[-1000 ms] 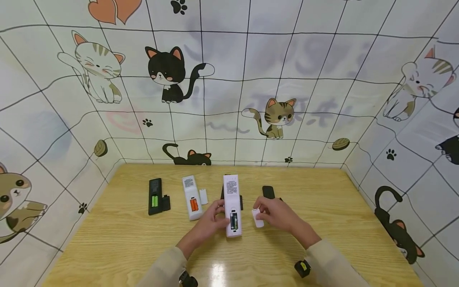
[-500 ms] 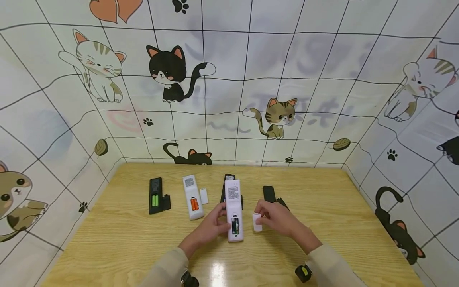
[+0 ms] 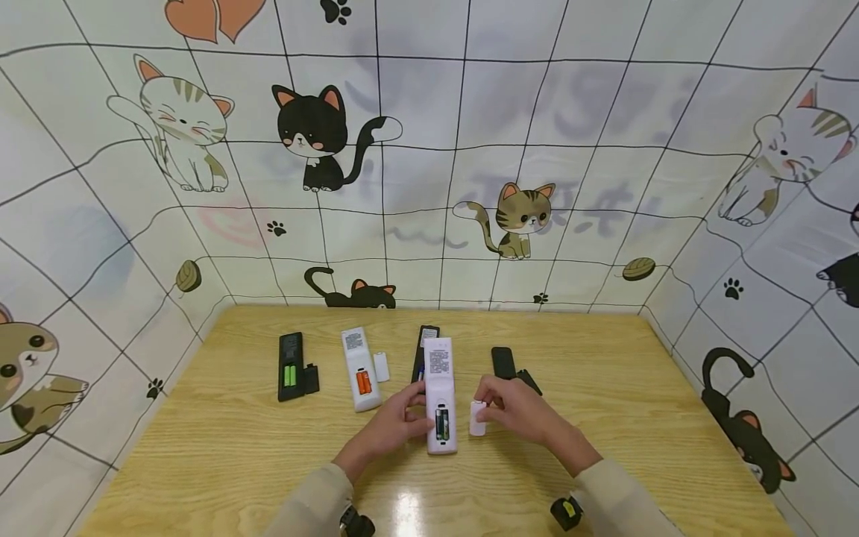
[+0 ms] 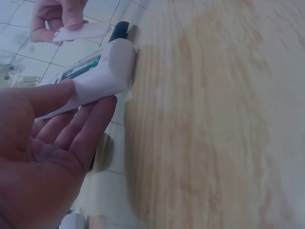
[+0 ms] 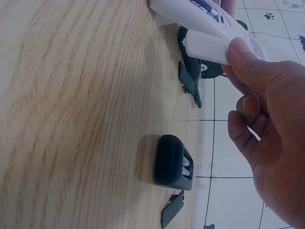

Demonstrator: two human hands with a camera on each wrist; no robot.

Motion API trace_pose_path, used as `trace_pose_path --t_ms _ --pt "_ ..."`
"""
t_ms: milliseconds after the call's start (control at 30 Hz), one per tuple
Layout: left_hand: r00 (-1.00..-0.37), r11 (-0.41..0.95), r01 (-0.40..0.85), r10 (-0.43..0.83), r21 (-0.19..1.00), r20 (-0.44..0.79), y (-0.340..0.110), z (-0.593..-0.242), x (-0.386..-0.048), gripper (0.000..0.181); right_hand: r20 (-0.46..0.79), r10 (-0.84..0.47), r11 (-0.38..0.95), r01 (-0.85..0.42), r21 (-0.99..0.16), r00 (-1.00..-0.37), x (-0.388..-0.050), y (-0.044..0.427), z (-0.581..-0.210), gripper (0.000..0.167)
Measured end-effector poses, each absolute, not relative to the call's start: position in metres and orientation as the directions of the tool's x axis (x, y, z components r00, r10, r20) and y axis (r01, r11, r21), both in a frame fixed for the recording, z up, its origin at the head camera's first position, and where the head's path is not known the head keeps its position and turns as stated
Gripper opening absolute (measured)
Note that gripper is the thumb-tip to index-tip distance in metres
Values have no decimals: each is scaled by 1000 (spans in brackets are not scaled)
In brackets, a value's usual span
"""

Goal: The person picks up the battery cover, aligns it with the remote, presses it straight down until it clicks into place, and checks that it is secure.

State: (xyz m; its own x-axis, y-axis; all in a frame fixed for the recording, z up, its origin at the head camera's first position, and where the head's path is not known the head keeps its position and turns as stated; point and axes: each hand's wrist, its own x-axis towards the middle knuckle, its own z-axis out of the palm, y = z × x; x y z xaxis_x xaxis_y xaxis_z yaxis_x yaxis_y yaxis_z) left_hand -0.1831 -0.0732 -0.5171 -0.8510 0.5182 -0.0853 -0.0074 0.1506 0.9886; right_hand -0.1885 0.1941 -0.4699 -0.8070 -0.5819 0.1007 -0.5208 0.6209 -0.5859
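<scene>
Nearest to me, dark batteries (image 3: 441,424) are sitting in the near end of the remote (image 3: 440,391), so I'm judging the filling done here; nothing is covering them, and by my reckoning only the cover (image 3: 477,427) is wanting. The remote is lying out before me over the middle of the table (image 3: 268,447), back side up, its long axis running almost straight away from me, battery end towards me and far end pointing at the wall (image 3: 419,179); whether it is touching the wood I cannot tell. My left hand (image 3: 392,425) is gripping it from the left, fingers reaching underneath. Just to its right, and apart from it, my right hand (image 3: 517,403) is pinching the cover between thumb and finger, its long axis running nearly alongside. Farther off, the white remote (image 3: 352,350) is showing orange batteries (image 3: 363,382), its white lid (image 3: 381,366) lying beside it; the left black remote (image 3: 288,350) is holding green batteries (image 3: 290,375), left lid (image 3: 312,379) off. The right black remote (image 3: 502,362) is lying by its right lid (image 3: 529,382); I'm judging these three unclosed. The middle black remote (image 3: 430,332) is mostly hiding behind mine, its progress unclear
</scene>
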Motion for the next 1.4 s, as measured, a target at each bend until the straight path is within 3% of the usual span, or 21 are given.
trace_pose_path --t_ms 467,1400 --pt "-831 97 18 554 995 -39 -70 -517 -182 65 72 -589 604 -498 -622 -805 -188 169 -460 16" --pt "-836 148 63 548 987 -29 -66 -514 -182 64 73 -587 628 -511 -587 -806 -186 150 -464 17"
